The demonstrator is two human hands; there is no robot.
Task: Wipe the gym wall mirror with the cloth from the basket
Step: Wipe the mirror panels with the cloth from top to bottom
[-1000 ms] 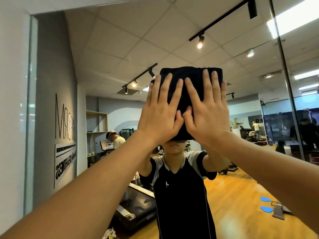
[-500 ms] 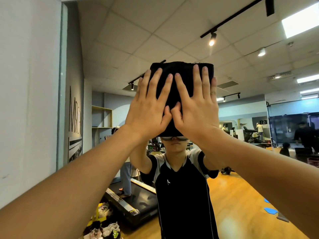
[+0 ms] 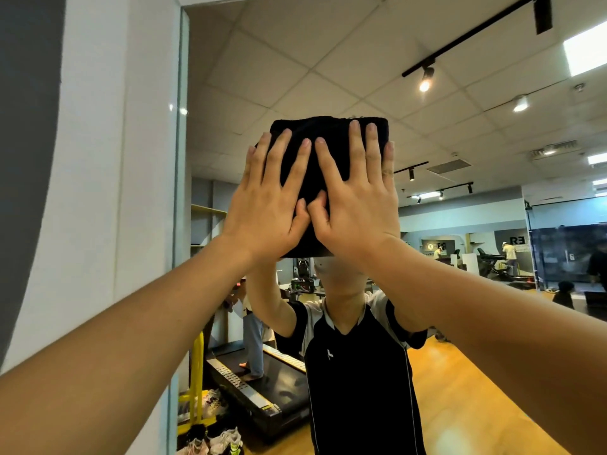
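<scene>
Both hands, left hand (image 3: pixel 266 208) and right hand (image 3: pixel 356 205), pressed flat, fingers straight, on the cloth (image 3: pixel 328 129). It lay directly ahead against the mirror (image 3: pixel 443 133), equally near both.

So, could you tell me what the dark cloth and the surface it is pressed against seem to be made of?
The cloth looks like thick black terry or microfibre: matte, fuzzy at the top edge, folded into a pad. The wall mirror looks like polished glass: it reflects the ceiling lights and room sharply. Both the left hand and right hand press flat on the cloth.
</scene>
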